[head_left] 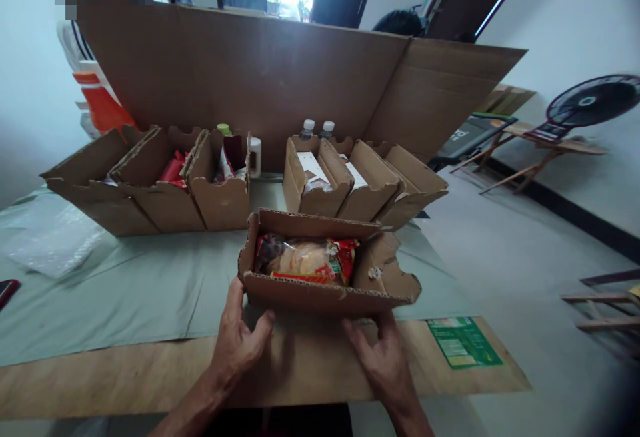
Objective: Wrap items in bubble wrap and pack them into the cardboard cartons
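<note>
A long open cardboard box (320,294) is between my two hands, near the table's front. Inside it lies a clear and red food packet (305,257) with pale, rounded pieces showing through the film. My left hand (240,337) grips the box at its left end, fingers behind the wall and thumb in front. At the lower right, my right hand (377,350) holds the underside, its fingertips partly hidden by the box.
Behind stand two rows of cardboard bins, a left row (180,207) and a right row (320,200), some holding packets. A tall cardboard panel (300,84) rises behind them. Bubble wrap (55,234) lies at left, a green printed sheet (465,342) at right.
</note>
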{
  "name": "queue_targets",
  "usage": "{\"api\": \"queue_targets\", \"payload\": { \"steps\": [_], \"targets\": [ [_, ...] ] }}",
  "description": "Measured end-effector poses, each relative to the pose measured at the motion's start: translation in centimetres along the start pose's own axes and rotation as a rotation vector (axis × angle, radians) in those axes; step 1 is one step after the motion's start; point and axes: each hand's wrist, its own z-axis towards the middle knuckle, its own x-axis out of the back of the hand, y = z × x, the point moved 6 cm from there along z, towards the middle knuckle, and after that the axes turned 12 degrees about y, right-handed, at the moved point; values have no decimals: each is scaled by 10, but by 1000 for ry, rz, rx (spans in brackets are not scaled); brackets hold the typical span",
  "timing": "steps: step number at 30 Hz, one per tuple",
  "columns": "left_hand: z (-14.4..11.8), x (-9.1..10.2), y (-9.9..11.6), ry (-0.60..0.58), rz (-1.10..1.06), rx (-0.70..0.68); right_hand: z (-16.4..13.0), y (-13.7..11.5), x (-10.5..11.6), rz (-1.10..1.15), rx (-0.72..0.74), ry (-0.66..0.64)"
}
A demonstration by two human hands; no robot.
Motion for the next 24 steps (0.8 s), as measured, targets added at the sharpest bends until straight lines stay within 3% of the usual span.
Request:
{"api": "queue_targets", "payload": {
  "steps": [3, 7, 14, 24],
  "targets": [
    [13, -2, 2, 13, -5, 3, 35, -2, -18, 44, 1, -46],
    [38, -19, 0, -76, -2, -38, 73, 10, -39, 73, -38, -27],
    [40, -21, -39, -80, 79, 129, 62, 50, -61, 29, -54, -100],
    [40, -37, -38, -30, 17, 84, 71, 55, -61, -223, -55, -150]
  ]
}}
